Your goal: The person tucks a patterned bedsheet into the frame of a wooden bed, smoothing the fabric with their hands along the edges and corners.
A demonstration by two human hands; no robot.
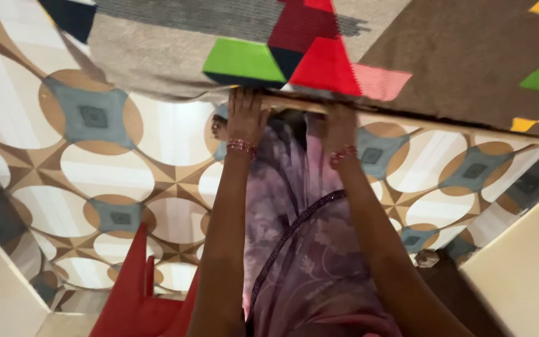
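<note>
head view: i'm looking down along both arms toward a patterned floor, and the picture seems turned over, so the bed edge sits at the top. my left hand (246, 115) and my right hand (339, 125) are both up against the wooden edge (407, 120) that runs under a patchwork blanket (244, 37). the left hand's fingers are curled over that edge where the blanket's green patch (242, 61) hangs down, and it looks closed on the edge and the cloth together. the right hand sits just beside it under the red triangular patch (324, 65); its fingers are hidden by the blanket's hem, so i cannot tell how far they close, though the hand presses on the same edge. each wrist carries a band of pink bangles (241, 146).

the blanket is spread across the top of the frame, grey and brown with red, green, yellow and dark blue pieces, its hem lying right at the wooden edge where my hands meet it.

between my arms falls a mauve floral garment (307, 249) with a dark trimmed border running across it diagonally. the floor tiles (101, 168) show cream circles, tan bands and grey-blue diamonds. a red plastic chair (138, 293) stands at the lower left, near my left arm. pale cream surfaces (525, 268) close in the lower right and lower left corners.
</note>
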